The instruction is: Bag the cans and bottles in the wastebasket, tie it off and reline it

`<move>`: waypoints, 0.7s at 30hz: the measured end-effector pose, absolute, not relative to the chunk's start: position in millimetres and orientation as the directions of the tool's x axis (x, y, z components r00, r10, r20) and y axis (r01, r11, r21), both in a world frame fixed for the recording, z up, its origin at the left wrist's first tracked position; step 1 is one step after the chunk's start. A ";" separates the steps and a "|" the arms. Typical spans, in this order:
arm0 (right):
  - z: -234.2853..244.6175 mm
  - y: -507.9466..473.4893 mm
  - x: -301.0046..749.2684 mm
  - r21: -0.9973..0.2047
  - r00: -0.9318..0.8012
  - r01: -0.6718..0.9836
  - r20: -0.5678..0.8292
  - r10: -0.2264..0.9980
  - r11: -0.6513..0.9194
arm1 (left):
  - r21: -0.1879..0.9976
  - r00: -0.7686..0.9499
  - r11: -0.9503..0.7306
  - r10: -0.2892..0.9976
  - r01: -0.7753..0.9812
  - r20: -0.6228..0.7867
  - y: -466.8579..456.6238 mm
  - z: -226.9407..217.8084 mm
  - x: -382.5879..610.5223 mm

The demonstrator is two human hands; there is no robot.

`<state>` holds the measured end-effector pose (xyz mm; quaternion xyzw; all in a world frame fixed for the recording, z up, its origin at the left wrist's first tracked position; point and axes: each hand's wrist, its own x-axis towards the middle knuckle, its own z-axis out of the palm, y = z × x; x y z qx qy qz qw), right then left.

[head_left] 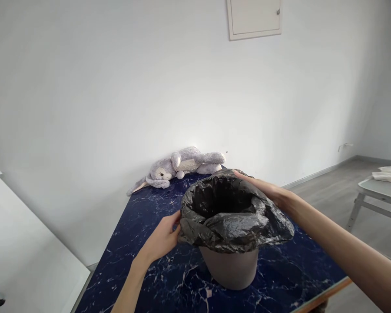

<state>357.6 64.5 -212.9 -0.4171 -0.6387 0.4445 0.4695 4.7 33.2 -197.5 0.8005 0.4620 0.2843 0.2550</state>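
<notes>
A grey-brown waste bin (233, 269) stands upright on a dark blue marbled table. It is lined with a black bin bag (237, 226), whose crumpled upper part is folded outward over the rim and hangs down around it. My left hand (166, 234) is closed on the bag's edge at the left side of the rim, with its fingertips partly hidden. At the far right side, my right hand (260, 184) holds the bag along the rim. One finger reaches over the plastic, and the others are hidden behind it. The inside of the bag is dark.
A grey plush bunny (182, 167) lies on its side at the table's (143, 234) far end, against the wall. White furniture (29, 248) with a dark handle stands at left. On the right, white cloth (389, 174) lies on a light folding table (382, 188).
</notes>
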 end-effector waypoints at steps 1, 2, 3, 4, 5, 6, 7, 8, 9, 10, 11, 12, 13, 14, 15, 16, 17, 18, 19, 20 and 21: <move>-213.0 55.3 358.9 -0.968 -0.222 0.099 0.204 0.953 0.230 | 0.699 0.333 -0.409 0.909 0.587 0.252 32.1 -197.6 4.1; -211.9 45.5 359.9 -0.970 -0.228 0.090 0.200 0.953 0.225 | 0.740 0.263 -0.382 0.923 0.554 0.280 30.7 -197.1 4.8; -210.3 35.7 360.8 -0.963 -0.232 0.092 0.226 0.946 0.253 | 0.787 0.215 -0.378 0.926 0.487 0.312 28.6 -196.4 7.0; -208.7 26.4 361.4 -0.940 -0.233 0.110 0.290 0.928 0.322 | 0.830 0.187 -0.401 0.916 0.387 0.355 25.8 -196.0 10.3; -207.9 18.2 361.9 -0.907 -0.239 0.142 0.357 0.903 0.397 | 0.861 0.196 -0.429 0.901 0.273 0.387 22.3 -196.4 14.6; -208.1 11.3 362.1 -0.869 -0.252 0.175 0.415 0.874 0.463 | 0.876 0.228 -0.450 0.883 0.170 0.410 18.4 -197.8 19.4; -209.7 5.7 362.0 -0.830 -0.269 0.204 0.463 0.845 0.519 | 0.883 0.269 -0.459 0.867 0.100 0.420 14.4 -200.5 24.4; -212.4 1.3 361.4 -0.795 -0.285 0.225 0.500 0.818 0.564 | 0.888 0.308 -0.454 0.857 0.069 0.414 10.7 -204.5 29.3; -215.8 -2.1 360.4 -0.765 -0.294 0.238 0.531 0.795 0.599 | 0.897 0.340 -0.437 0.855 0.065 0.391 7.8 -209.8 33.7; -219.6 -4.9 358.7 -0.741 -0.297 0.245 0.557 0.776 0.626 | 0.910 0.370 -0.407 0.859 0.075 0.353 6.0 -216.1 37.4; -223.1 -7.5 356.3 -0.719 -0.295 0.254 0.579 0.760 0.647 | 0.926 0.397 -0.368 0.866 0.090 0.305 5.6 -223.3 40.3; -225.9 -10.3 353.5 -0.698 -0.286 0.274 0.598 0.749 0.662 | 0.939 0.417 -0.326 0.872 0.107 0.255 6.7 -231.1 42.4; -227.7 -13.3 350.2 -0.674 -0.270 0.310 0.614 0.742 0.670 | 0.948 0.435 -0.291 0.876 0.129 0.210 9.2 -239.3 43.5; -228.3 -16.6 346.8 -0.643 -0.248 0.362 0.632 0.734 0.675 | 0.949 0.452 -0.272 0.875 0.161 0.174 12.9 -247.7 43.6; -227.8 -20.1 343.7 -0.599 -0.229 0.422 0.656 0.720 0.680 | 0.940 0.471 -0.273 0.870 0.205 0.149 17.7 -256.2 42.6; -226.2 -23.5 341.0 -0.540 -0.222 0.485 0.685 0.694 0.688 | 0.923 0.491 -0.290 0.860 0.252 0.136 23.1 -264.6 40.6; -223.8 -26.6 339.2 -0.466 -0.233 0.537 0.719 0.654 0.703 | 0.905 0.511 -0.314 0.850 0.289 0.132 28.8 -272.9 37.5; -220.9 -29.2 338.3 -0.384 -0.263 0.573 0.750 0.606 0.724 | 0.891 0.529 -0.332 0.839 0.310 0.129 34.7 -281.0 33.5; -217.7 -31.1 338.5 -0.306 -0.306 0.588 0.772 0.556 0.749 | 0.889 0.545 -0.334 0.830 0.313 0.120 40.5 -288.7 28.6; -214.5 -32.3 339.8 -0.242 -0.350 0.587 0.785 0.512 0.772 | 0.903 0.552 -0.316 0.826 0.292 0.110 46.0 -295.9 23.0; -211.3 -32.7 342.1 -0.199 -0.388 0.576 0.788 0.479 0.793 | 0.929 0.551 -0.276 0.828 0.245 0.101 51.4 -302.5 17.0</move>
